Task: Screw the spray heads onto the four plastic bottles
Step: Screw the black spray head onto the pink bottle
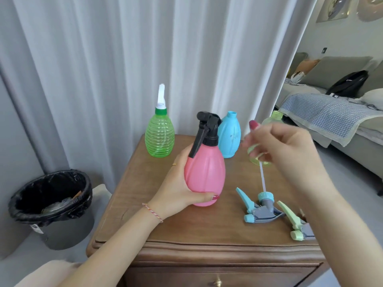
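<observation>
1. While my left hand (178, 183) wraps the belly of the pink bottle (205, 172), holding it upright on the wooden cabinet top (186, 228), the black spray head (205, 129) sits on its neck. It looks seated; I cannot confirm the collar is fully tight.
2. My right hand (284, 146) hangs above the right side of the top, motion-blurred, fingers loosely curled. It holds nothing I can make out, though I cannot tell for certain.
3. Tally: ribbed green bottle (159, 135) at the back left carries its white and green nozzle (161, 100). Blue bottle (229, 135) and pale green bottle (267, 129), partly behind my right hand, both stand with bare necks.
4. Loose parts: blue spray head (259, 208) lies near the front right, dip tube pointing away; pale green spray head (298, 224) lies just beside it, near the edge.
5. Judgement: pink is finishing; two remain.
6. Next move calls for releasing pink, picking up the blue head, threading its tube into the blue neck, then turning the collar.
</observation>
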